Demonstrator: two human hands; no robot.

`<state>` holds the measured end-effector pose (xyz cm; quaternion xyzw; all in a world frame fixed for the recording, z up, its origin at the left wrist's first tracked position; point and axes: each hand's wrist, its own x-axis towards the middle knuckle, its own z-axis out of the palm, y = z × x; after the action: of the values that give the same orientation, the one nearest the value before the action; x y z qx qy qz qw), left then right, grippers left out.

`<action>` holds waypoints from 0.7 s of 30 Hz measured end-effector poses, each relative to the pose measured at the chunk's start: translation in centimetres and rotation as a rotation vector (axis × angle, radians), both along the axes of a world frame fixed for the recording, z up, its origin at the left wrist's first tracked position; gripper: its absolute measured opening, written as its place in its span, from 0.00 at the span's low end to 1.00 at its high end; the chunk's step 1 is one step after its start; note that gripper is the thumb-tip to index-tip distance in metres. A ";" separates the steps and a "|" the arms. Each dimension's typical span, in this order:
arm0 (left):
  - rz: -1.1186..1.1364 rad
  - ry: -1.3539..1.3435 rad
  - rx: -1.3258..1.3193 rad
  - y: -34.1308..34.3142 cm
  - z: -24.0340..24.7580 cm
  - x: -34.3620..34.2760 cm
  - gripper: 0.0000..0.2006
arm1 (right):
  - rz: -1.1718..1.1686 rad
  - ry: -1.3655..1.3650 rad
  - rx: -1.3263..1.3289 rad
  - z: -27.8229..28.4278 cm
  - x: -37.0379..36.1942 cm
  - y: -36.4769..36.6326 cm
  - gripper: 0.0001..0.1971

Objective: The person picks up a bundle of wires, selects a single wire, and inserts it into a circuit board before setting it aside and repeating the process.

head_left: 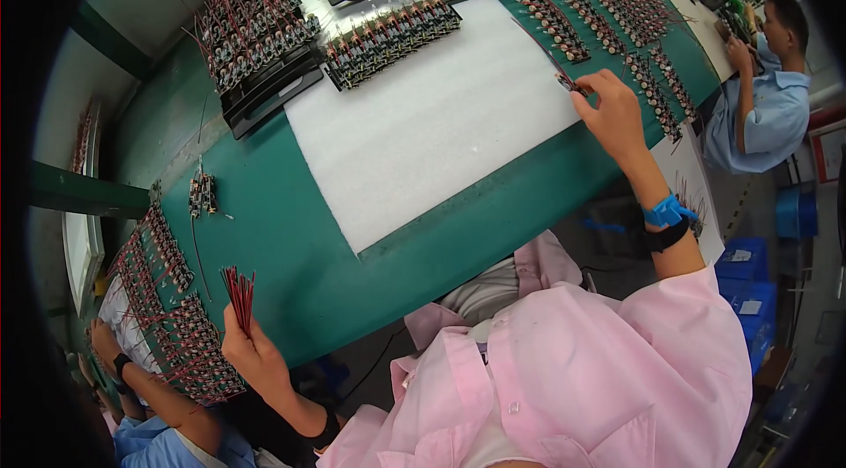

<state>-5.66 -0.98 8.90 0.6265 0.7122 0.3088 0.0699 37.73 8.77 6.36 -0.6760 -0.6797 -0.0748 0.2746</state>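
My left hand (pixel 251 353) is closed round a bundle of thin red and dark wires (pixel 239 292), held upright over the near left edge of the green mat (pixel 291 309). At the right edge of the white foam sheet (pixel 423 124), my right hand (pixel 614 115) pinches a small circuit board (pixel 565 80) between thumb and fingers; a thin wire seems to run up from it. A blue wrist strap (pixel 668 211) is on my right wrist. Just beyond the foam stands a row of small circuit boards (pixel 392 38) packed side by side.
Wired boards fill a black rack (pixel 256 27) at the far left. More rows of boards lie on the mat at right (pixel 630 14) and at left (pixel 181 309), with a small cluster (pixel 202 195) nearby. Co-workers sit at right (pixel 767 98) and lower left (pixel 176 406).
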 end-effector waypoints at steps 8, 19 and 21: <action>0.008 -0.005 0.004 -0.6 -0.6 1.5 0.04 | -0.050 0.136 0.009 -1.8 4.6 -4.8 0.06; 0.014 0.021 -0.007 -1.1 1.4 6.2 0.04 | -0.188 0.029 0.065 -2.8 9.6 -2.7 0.07; 0.027 0.048 -0.019 -1.4 2.2 6.8 0.04 | -0.204 0.043 0.040 -2.5 10.2 -1.9 0.07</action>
<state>1.16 -2.42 11.06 0.6232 0.7251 0.2878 0.0546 47.90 6.86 3.85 -0.7375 -0.5998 -0.1014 0.2935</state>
